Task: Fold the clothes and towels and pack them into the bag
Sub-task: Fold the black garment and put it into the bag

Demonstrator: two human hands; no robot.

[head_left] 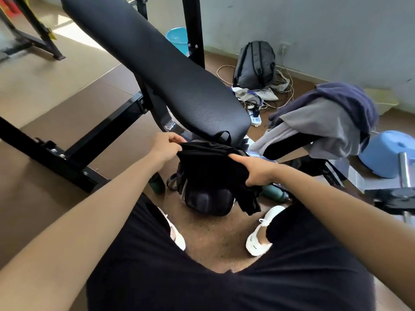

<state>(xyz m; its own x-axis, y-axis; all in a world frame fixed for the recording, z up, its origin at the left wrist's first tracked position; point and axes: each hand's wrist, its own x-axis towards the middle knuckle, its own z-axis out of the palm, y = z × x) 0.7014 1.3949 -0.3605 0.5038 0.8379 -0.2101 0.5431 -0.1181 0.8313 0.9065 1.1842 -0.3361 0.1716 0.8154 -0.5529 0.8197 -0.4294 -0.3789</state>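
Note:
A black garment hangs between both hands, held over a dark backpack that stands on the floor between my feet. My left hand pinches the garment's upper left edge. My right hand grips its right side, and a loose end dangles below toward my right shoe. The backpack's opening is hidden under the cloth. A pile of clothes, a grey piece under a navy one, is draped over a padded arm at the right.
A black padded weight bench slants across the middle above the bag, with its steel frame to the left. Two green bottles flank the bag. A grey backpack, cables, a blue helmet and a blue bucket lie beyond.

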